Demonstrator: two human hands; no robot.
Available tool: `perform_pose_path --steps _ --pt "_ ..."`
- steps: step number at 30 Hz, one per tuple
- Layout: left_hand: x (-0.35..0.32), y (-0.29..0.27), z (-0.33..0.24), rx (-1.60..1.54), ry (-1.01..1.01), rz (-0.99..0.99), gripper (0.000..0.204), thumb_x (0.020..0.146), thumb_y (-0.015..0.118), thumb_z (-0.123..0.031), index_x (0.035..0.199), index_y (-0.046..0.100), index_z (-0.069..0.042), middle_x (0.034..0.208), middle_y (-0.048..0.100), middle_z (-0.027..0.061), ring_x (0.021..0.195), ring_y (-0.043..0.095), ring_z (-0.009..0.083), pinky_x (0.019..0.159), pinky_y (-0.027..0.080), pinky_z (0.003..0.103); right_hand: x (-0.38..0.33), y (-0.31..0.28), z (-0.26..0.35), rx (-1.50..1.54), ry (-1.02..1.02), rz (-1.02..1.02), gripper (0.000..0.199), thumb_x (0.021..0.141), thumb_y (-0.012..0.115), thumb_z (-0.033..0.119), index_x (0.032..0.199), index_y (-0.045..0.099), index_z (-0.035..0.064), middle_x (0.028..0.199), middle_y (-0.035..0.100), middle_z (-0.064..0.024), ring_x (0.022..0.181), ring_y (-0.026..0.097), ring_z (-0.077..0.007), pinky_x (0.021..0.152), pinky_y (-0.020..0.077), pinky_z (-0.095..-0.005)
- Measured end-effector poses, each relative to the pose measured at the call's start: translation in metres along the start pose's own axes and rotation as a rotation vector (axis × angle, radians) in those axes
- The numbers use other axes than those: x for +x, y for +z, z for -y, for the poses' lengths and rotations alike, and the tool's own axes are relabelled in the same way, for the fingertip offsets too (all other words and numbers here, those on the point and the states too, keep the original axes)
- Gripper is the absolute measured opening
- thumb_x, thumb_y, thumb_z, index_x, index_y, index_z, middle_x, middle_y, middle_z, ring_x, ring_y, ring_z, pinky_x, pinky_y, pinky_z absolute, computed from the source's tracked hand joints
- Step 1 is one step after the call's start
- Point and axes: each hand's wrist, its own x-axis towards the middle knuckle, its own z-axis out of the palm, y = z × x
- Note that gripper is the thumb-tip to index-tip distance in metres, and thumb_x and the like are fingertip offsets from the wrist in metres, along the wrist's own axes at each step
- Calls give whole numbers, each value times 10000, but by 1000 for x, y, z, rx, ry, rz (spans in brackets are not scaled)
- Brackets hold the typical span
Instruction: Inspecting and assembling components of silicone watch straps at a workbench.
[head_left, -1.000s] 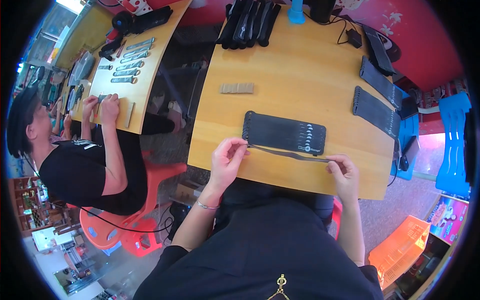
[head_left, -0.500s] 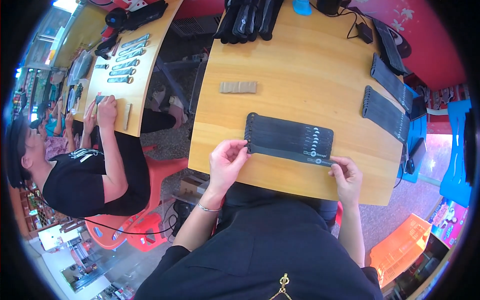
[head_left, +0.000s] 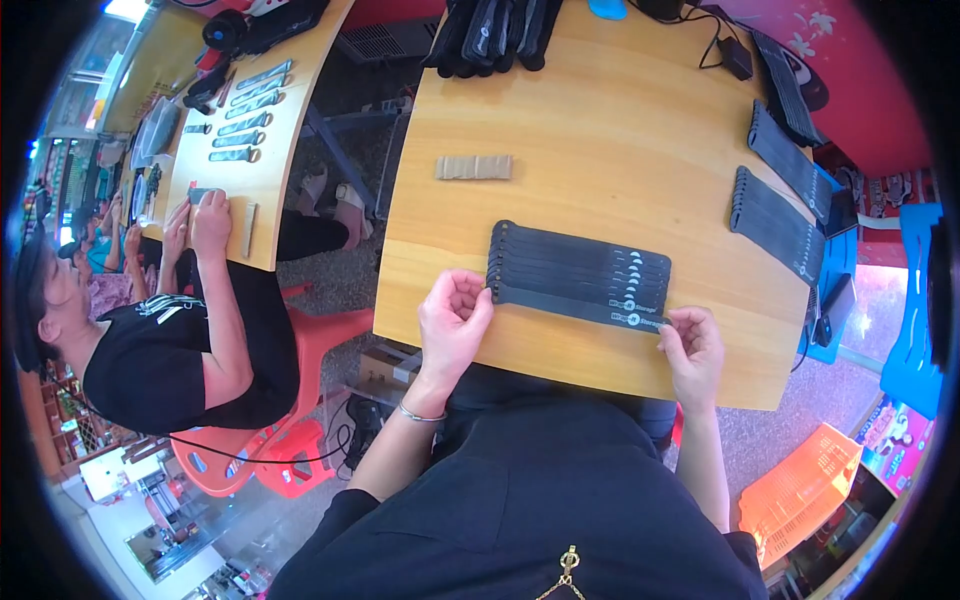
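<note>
Several flat black straps [head_left: 575, 262] lie overlapped in a neat fan on the table before me. Their rounded left ends have small holes, and pale print runs down near their right ends. The nearest strap [head_left: 560, 304] is held at both ends. My left hand [head_left: 455, 312] pinches its left end between thumb and fingertips. At its right end, my right hand [head_left: 692, 345] has thumb and forefinger closed on the tip. The strap is stretched straight along the lower edge of the fan.
Two more strap fans [head_left: 775, 225] lie at the table's right edge, and a black strap pile [head_left: 495, 38] at the far edge. A tan folded strip [head_left: 474, 168] is beyond my left hand. At the left, a co-worker [head_left: 165, 350] handles something at another table with straps [head_left: 240, 124].
The view has shifted slightly. Both hands keep their pinch on the nearest strap, whose position against the fan has barely changed.
</note>
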Motion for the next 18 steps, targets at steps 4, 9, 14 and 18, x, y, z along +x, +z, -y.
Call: perform_pose_path --steps 4,9,14,18 --pt "1 1 1 6 1 -10 110 826 630 33 902 560 -3 741 586 -15 613 529 11 542 436 154 1 1 -2 38 -20 -30 186 846 634 -35 998 545 25 830 563 12 697 538 -29 604 483 -171" --pt "2 2 1 39 5 -19 104 820 629 26 890 560 -5 719 581 -17 604 527 10 535 433 156 2 1 -3 41 -10 -38 175 847 637 -29 981 541 30 829 563 16 695 537 -25 595 482 -170" --pt "2 3 2 47 15 -32 93 818 626 28 876 562 -8 705 579 -21 594 525 10 530 433 159 2 1 -3 35 1 -36 171 845 639 -27 969 539 34 807 564 21 681 536 -22 594 479 -169" --pt "3 2 3 79 6 -31 80 814 630 27 846 566 -9 685 573 -25 587 523 10 531 432 160 2 2 -3 32 1 -35 170 844 639 -27 968 539 34 797 564 23 678 537 -22 593 475 -169"
